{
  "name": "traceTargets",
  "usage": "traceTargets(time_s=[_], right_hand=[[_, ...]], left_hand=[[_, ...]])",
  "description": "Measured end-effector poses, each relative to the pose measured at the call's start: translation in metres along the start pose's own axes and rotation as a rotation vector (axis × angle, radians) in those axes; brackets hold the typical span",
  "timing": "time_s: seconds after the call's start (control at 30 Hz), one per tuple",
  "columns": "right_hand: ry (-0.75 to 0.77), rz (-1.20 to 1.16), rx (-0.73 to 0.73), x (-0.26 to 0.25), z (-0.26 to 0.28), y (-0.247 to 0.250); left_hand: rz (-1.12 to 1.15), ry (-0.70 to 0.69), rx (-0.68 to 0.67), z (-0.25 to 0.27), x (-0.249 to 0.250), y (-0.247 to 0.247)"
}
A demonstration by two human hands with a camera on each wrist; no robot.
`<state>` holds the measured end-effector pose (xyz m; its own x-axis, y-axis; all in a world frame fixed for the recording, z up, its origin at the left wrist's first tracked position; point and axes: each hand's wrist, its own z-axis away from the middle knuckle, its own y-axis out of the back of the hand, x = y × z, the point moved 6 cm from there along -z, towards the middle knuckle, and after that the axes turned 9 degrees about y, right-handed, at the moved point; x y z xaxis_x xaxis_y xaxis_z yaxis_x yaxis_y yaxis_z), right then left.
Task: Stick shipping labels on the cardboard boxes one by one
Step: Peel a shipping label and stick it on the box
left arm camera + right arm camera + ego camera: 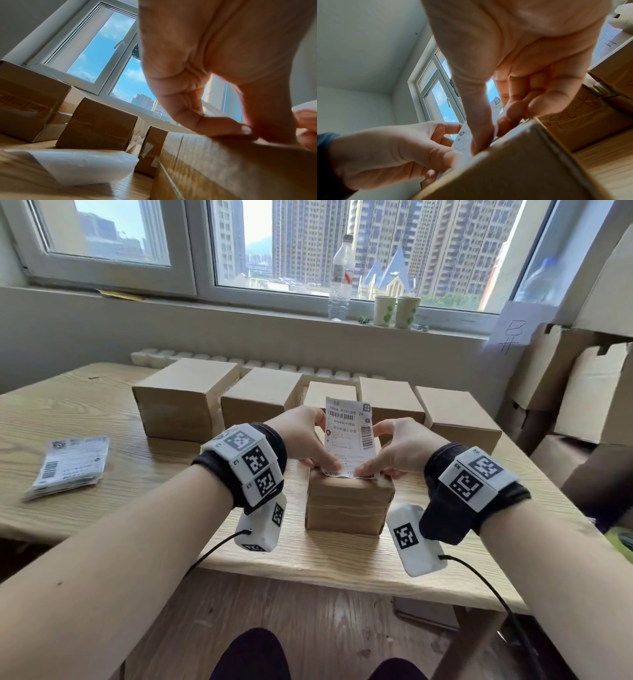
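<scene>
A small cardboard box [349, 505] stands on the wooden table [102, 412] close to its near edge, about midway along it, and a white shipping label [349, 436] rises nearly upright from the box's top, its lower edge lying on the near part of that top. The left hand [301, 440] holds the label's left side with curled fingers and thumb, the thumb pressing the bottom strip down onto the box; from the left wrist view the fingertips [223, 127] meet just above the box's top edge. The right hand [400, 446] grips the label's right side in the same way, thumb in front and fingers behind the paper, as the right wrist view shows, with the thumb tip at the label's bottom edge. Both wrists carry black bands with white marker blocks and cabled white units. Behind the near box, a row of five plain cardboard boxes [185, 398] runs across the middle of the table towards its far edge. A stack of shipping labels [68, 465] lies near the table's left edge, well apart from the hands. On the windowsill beyond the table stand a clear plastic bottle [340, 278] and, just beside it, two paper cups [395, 311]. Large cardboard cartons [582, 392] are piled off the table's right edge.
</scene>
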<state>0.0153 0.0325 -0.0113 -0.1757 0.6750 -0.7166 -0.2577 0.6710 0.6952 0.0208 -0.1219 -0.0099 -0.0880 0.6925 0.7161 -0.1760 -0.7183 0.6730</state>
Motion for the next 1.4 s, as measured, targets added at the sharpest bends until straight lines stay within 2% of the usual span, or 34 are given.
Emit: traceTargets(time_s=[0.23,0.33,0.47,0.6,0.73,0.93,1.03,1.2,1.4], right_hand=[[-0.005,0.046,-0.006,0.004,0.004,-0.003],[-0.010,0.056,-0.036,0.004,0.002,-0.005],[-0.063,-0.047,-0.091,0.014,-0.002,-0.003],[-0.048,-0.105,-0.125,0.016,-0.001,0.001],[-0.008,-0.062,-0.134,0.011,0.000,0.003],[0.117,0.171,-0.065,-0.001,-0.012,0.008],[0.149,0.192,-0.115,-0.004,-0.016,0.002],[0.132,0.281,-0.195,-0.002,-0.022,-0.005],[0.109,0.257,-0.093,0.009,-0.029,-0.007]], left_hand=[[-0.171,0.068,0.040,-0.006,-0.013,0.000],[-0.166,0.082,-0.023,-0.007,-0.013,-0.004],[-0.148,0.106,-0.140,-0.007,-0.016,-0.006],[-0.165,0.127,-0.179,-0.004,-0.015,-0.005],[-0.182,0.115,-0.164,-0.004,-0.009,-0.003],[-0.301,0.144,-0.098,-0.007,-0.010,0.003],[-0.432,0.109,-0.075,-0.009,-0.008,0.004],[-0.570,0.122,-0.210,-0.014,-0.009,0.002],[-0.576,0.158,-0.286,-0.020,-0.015,0.000]])
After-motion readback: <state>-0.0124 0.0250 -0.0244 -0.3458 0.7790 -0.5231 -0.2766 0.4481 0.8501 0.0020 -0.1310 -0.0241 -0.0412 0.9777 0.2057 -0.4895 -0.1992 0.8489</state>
